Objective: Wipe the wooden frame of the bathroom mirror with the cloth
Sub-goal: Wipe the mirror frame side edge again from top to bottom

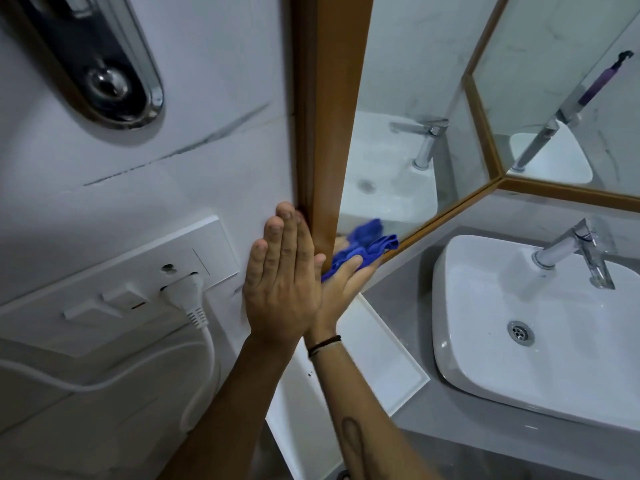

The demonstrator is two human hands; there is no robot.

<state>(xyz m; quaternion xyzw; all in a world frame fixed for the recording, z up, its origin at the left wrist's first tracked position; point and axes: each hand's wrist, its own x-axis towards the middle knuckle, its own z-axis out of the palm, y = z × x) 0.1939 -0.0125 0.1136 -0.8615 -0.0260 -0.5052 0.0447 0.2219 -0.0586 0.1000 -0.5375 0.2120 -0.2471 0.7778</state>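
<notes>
1. The mirror (433, 98) is seen mounted on a marbled wall; its glass lies just to the right of where the cloth is gripped and shows a reflected basin and tap.
2. The wooden frame (332, 116) is noted as the task's object. Its left upright rises directly above the grip, and its bottom rail runs away to the right from the grip. The lower left corner is covered by the hands.
3. The basin (485, 341) is observed below and to the right of the grip, well apart from it, with a tap (581, 251) at its back.
4. The socket plate (104, 271), with a white plug and cord, is located to the left of the grip, near but not touching.
5. The left hand (280, 282) is held flat, fingers straight and pressed together, laid against the wall at the outer edge of the upright. Nothing is held in it.
6. The right hand (346, 282) is closed on the blue cloth (367, 251), which is bunched against the frame's lower left corner.
7. The step in hand is judged to be the wiping of that corner. The remaining length appears not yet covered.
8. The next move is judged to call for steady pressure along the upright or the rail, with the cloth kept off the glass.
</notes>
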